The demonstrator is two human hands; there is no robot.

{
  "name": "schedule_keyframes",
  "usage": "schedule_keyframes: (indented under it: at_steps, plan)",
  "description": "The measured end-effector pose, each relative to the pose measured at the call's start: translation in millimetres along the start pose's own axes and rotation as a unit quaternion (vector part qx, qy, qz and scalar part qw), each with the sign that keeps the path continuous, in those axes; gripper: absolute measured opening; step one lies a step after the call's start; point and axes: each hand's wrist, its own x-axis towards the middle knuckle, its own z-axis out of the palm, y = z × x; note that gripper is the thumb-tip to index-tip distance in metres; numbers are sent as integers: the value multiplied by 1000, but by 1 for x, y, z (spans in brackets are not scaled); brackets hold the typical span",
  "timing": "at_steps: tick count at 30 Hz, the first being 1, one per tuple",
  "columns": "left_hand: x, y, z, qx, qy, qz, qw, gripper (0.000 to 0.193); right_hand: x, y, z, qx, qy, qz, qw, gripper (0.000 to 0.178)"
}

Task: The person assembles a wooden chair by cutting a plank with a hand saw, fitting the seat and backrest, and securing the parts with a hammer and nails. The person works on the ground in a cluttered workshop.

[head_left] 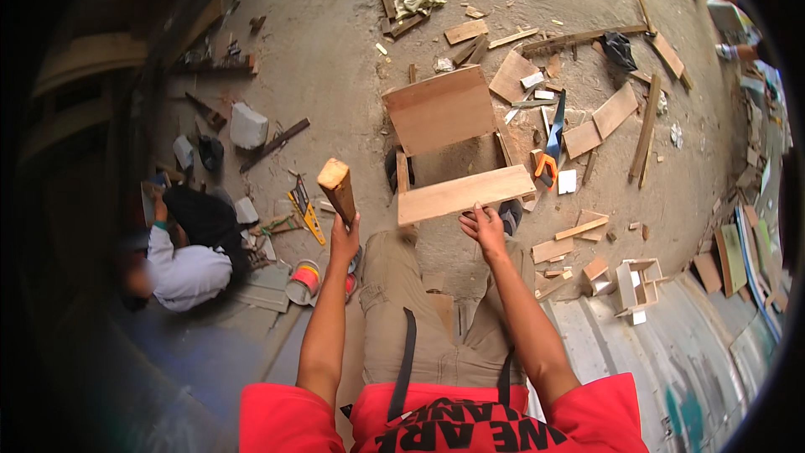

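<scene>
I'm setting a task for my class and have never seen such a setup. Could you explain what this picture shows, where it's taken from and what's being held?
There is no machine here, just a person's two bare hands. The picture comes from a wide fisheye camera worn on the head, looking down, so straight edges bend near the rim.

The left hand holds a wooden block upright. The right hand touches the near edge of a wooden frame made of boards; how firmly it grips is hard to tell.

On the ground beyond and to the right lie wood scraps and a saw with an orange handle. At the left is another person in a white top.
</scene>
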Motion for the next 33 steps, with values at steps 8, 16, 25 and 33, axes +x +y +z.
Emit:
schedule_keyframes:
  at_steps: [8,16,25,33]
  plan:
    - [-62,154,31,103,112,101,983,26,-37,-99,-72,-343,-203,-305,865,44]
    - [-105,303,161,-11,-44,213,976,38,-70,-37,-130,-230,-338,-383,828,79]
    - [-87,334,310,-127,-145,260,946,46,11,3,-224,-108,27,-457,882,27]
    - [-90,130,197,-11,218,183,958,14,149,-56,-396,-287,261,-467,795,56]
